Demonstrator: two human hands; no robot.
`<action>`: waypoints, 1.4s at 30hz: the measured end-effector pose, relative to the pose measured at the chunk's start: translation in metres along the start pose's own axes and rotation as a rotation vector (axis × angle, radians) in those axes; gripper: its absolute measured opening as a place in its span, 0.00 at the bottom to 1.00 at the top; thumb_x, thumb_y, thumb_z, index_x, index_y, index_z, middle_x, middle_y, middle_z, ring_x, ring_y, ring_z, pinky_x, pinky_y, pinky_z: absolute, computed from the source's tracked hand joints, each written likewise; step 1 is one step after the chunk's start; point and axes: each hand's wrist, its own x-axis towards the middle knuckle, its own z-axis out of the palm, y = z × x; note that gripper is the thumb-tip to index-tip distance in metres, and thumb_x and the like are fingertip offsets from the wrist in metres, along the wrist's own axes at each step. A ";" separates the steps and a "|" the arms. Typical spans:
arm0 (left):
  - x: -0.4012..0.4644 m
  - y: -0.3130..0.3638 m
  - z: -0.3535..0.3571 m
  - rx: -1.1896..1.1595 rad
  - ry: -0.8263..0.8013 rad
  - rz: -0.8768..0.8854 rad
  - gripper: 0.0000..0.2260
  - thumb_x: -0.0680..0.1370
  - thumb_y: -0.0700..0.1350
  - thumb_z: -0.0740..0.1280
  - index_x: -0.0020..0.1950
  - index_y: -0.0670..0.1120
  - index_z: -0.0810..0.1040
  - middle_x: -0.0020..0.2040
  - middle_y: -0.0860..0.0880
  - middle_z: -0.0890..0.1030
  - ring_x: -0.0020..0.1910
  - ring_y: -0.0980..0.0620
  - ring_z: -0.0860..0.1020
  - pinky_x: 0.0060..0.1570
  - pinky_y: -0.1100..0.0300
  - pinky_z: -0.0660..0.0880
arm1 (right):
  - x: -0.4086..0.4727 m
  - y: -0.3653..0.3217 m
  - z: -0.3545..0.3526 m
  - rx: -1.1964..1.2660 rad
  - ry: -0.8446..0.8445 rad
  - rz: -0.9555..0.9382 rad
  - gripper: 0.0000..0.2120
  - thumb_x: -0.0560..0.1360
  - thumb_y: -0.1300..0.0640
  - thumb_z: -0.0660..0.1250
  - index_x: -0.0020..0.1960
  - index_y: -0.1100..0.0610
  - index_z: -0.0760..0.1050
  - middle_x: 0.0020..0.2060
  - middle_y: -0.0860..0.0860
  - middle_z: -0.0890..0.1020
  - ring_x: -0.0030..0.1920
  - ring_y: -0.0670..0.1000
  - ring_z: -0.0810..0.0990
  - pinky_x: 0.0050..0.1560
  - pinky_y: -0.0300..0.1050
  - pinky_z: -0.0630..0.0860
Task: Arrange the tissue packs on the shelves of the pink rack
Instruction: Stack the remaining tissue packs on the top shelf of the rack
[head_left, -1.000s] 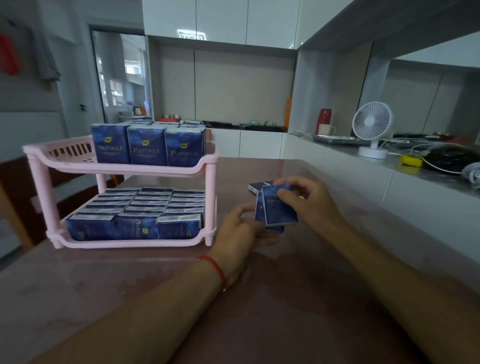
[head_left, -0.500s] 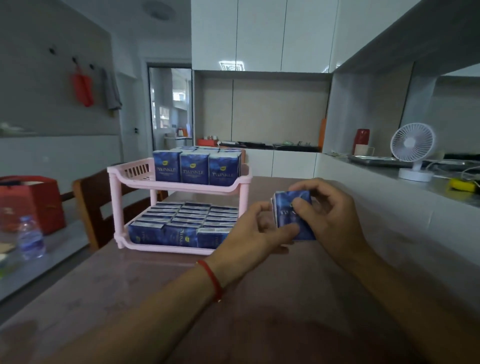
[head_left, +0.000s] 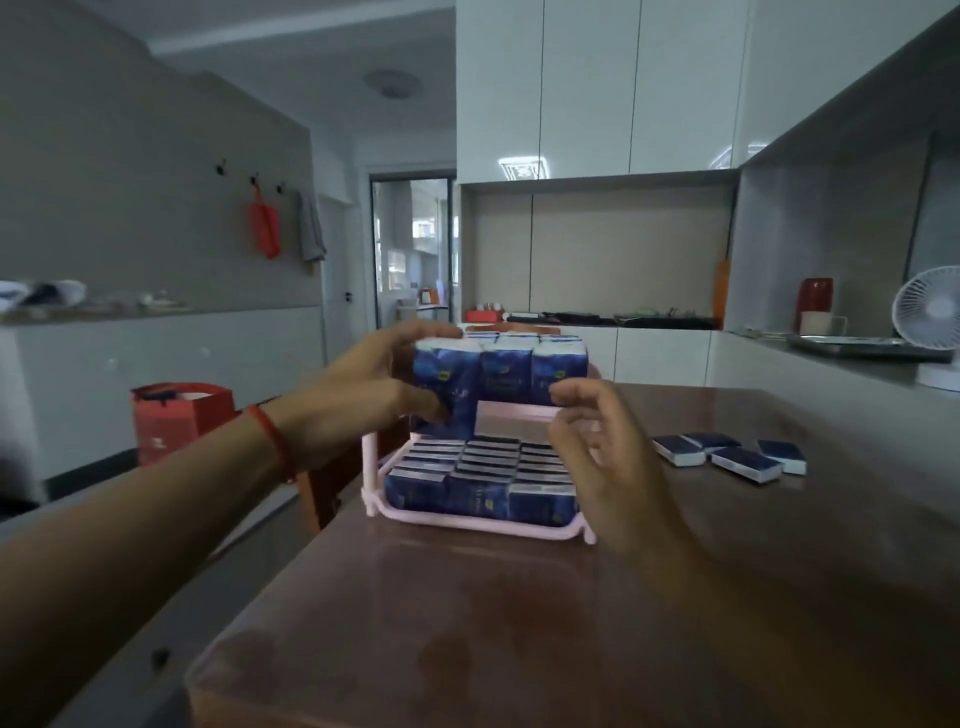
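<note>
The pink two-shelf rack (head_left: 483, 522) stands on the brown table, both shelves holding rows of blue tissue packs. My left hand (head_left: 363, 395) grips a blue tissue pack (head_left: 449, 387) upright at the front left of the top shelf, thumb in front and fingers over its top. Just right of that pack, in front of the rack, my right hand (head_left: 602, 457) hovers with fingers apart and holds nothing. Several loose blue tissue packs (head_left: 727, 454) lie flat on the table to the right of the rack.
A red paper bag (head_left: 179, 421) sits at the left beyond the table edge, above a wooden chair. A white desk fan (head_left: 930, 322) and a metal tray (head_left: 862, 345) stand on the grey counter at the right.
Both hands moved from the table's right side over to the rack. My left hand now carries the pack alone at the top shelf; my right hand has let go and opened.
</note>
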 end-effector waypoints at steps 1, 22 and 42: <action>0.005 -0.002 -0.014 0.019 0.043 0.009 0.29 0.70 0.24 0.67 0.66 0.49 0.74 0.54 0.47 0.85 0.54 0.50 0.84 0.54 0.51 0.81 | -0.003 0.008 0.005 -0.086 0.059 -0.041 0.12 0.78 0.60 0.66 0.61 0.50 0.73 0.56 0.45 0.77 0.56 0.42 0.77 0.53 0.30 0.74; 0.161 -0.059 -0.050 0.277 0.053 -0.237 0.16 0.74 0.34 0.68 0.59 0.47 0.73 0.52 0.45 0.77 0.50 0.47 0.77 0.49 0.55 0.76 | -0.008 0.055 0.007 -0.454 0.218 -0.156 0.24 0.68 0.55 0.63 0.64 0.59 0.73 0.68 0.55 0.67 0.69 0.52 0.66 0.71 0.52 0.66; 0.182 -0.081 -0.055 0.457 -0.172 -0.232 0.27 0.76 0.38 0.70 0.72 0.53 0.69 0.66 0.46 0.76 0.67 0.42 0.73 0.66 0.39 0.71 | -0.005 0.059 0.009 -0.434 0.223 -0.201 0.25 0.68 0.58 0.64 0.64 0.61 0.72 0.68 0.54 0.66 0.71 0.45 0.64 0.72 0.54 0.67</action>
